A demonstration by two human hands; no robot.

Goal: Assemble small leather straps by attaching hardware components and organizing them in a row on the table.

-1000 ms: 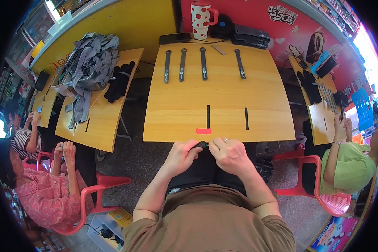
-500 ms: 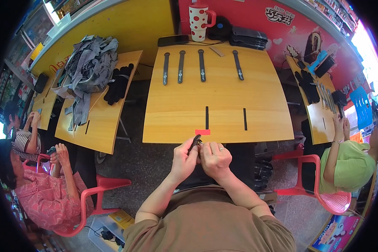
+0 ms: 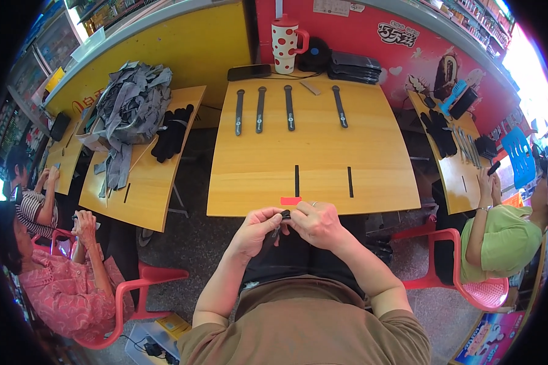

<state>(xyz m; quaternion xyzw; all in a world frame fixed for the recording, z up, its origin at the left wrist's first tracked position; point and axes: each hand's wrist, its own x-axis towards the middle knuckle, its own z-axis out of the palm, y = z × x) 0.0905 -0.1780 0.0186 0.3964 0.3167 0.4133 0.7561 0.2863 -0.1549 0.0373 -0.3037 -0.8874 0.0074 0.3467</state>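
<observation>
Just off the table's near edge, my two hands are close together around a dark strap (image 3: 285, 214). My left hand (image 3: 257, 231) pinches it between thumb and fingers, and part of it hangs below the grip. Curled fingers of my right hand (image 3: 315, 224) meet the strap from the other side, hiding its end. On the wooden table (image 3: 256, 176) a red piece (image 3: 290, 201) lies just beyond my hands. Two black strips (image 3: 297, 181) are behind it. Farther back, several dark grey straps (image 3: 290, 108) with rounded ends lie spaced in a row.
Along the table's back are a phone (image 3: 249, 72), a dotted tumbler (image 3: 284, 47) and a stack of dark packets (image 3: 354, 67). Grey cloth scraps (image 3: 134, 97) fill a box on the left table. People sit working at both sides, on red chairs (image 3: 435, 255).
My hands have lowered slightly toward my body, and the strap has turned between them. My right hand has rolled over it. The whole view has tilted, shifting the table lower.
</observation>
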